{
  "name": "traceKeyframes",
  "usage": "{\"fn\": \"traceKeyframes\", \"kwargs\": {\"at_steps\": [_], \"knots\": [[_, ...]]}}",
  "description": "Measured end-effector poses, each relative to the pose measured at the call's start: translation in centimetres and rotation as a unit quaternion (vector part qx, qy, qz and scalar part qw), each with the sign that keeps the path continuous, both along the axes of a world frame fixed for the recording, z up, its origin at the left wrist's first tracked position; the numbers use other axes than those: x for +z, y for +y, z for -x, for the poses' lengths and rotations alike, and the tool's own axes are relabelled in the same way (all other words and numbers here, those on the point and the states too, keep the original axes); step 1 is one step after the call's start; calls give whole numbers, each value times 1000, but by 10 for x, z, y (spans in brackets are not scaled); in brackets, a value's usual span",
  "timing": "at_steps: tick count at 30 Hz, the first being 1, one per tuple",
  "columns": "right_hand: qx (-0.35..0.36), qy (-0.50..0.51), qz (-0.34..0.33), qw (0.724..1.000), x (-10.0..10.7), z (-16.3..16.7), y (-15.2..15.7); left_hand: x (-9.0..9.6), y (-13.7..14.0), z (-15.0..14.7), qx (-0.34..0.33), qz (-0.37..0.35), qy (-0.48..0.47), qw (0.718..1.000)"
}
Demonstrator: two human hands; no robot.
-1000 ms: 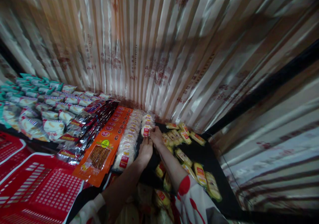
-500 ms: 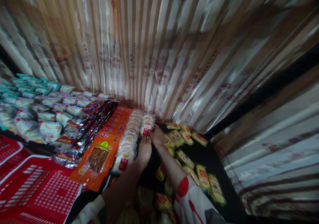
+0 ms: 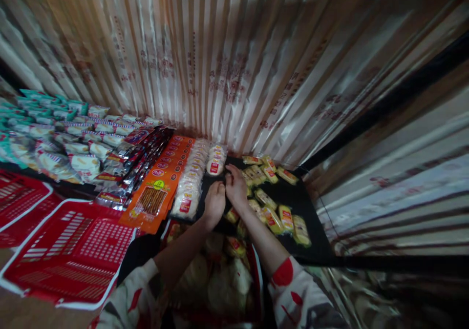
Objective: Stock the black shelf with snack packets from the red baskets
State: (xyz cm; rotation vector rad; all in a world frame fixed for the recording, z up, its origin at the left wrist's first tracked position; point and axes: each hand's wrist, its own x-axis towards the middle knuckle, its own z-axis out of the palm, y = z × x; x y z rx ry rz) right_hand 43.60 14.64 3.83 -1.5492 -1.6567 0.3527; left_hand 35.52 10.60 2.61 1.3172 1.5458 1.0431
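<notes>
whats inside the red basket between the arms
The basket holds yellow packets and pale packages. These cover its bottom, and the left forearm hides some contents.

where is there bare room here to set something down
The widest bare patch of black surface lies between the yellow packs and its right edge. A narrow strip shows between the long white row and the left hand. Leftward it's crowded with orange packets and dark pouches.

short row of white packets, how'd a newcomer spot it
Below the striped sheeting is a black table. Just beyond the left hand, between a long white row and yellow packets, lies the short white row; it stops farther back than its white neighbour.
</notes>
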Motion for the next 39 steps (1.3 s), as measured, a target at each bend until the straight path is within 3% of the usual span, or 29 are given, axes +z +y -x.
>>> {"fn": "traceKeyframes", "kwargs": {"at_steps": [3, 7, 12, 15, 18, 24, 30, 34, 39], "knots": [[36, 29, -15, 999, 1, -8, -49, 4, -44, 0, -14, -38, 26, 999], [70, 44, -24, 996, -11, -19, -129, -9, -113, 10, -103, -170, 71, 977], [144, -5, 55, 988, -62, -29, -203, -47, -167, 28, -213, -139, 249, 935], [115, -43, 107, 987, -101, -29, -212, -71, -168, 33, -236, -91, 363, 897], [108, -80, 107, 985, -134, -27, -202, -90, -157, 31, -239, -83, 437, 863], [133, -121, 78, 981, -170, -29, -181, -104, -142, 21, -226, -70, 499, 834], [101, -89, 112, 985, -172, -32, -185, -84, -141, 18, -242, -51, 467, 849], [131, -27, 116, 984, -153, -32, -193, -65, -150, 19, -259, -68, 433, 861], [101, 81, 193, 973, -123, -46, -205, -44, -156, 31, -249, -76, 386, 885]]}}
